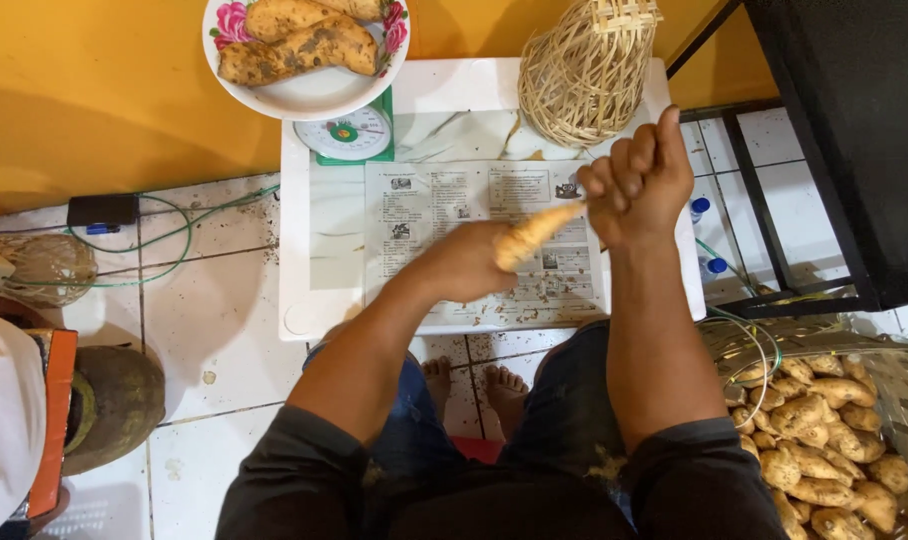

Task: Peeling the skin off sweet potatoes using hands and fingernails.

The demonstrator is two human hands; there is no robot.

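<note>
My left hand (467, 262) grips one end of a long pale yellow root (534, 234) held over a sheet of newspaper (444, 205) on a low white table (304, 290). My right hand (638, 182) is closed in a fist at the root's other end, thumb up; whether it holds a tool is hidden. Bits of peel and dirt lie on the paper under the hands.
A kitchen scale (349, 133) at the table's back carries a flowered white plate (314, 98) with dirty sweet potatoes (299, 45). A woven bamboo basket (586, 72) lies beside it. A basket of several sweet potatoes (824, 440) stands at my right. Cables (174, 235) cross the tiled floor at left.
</note>
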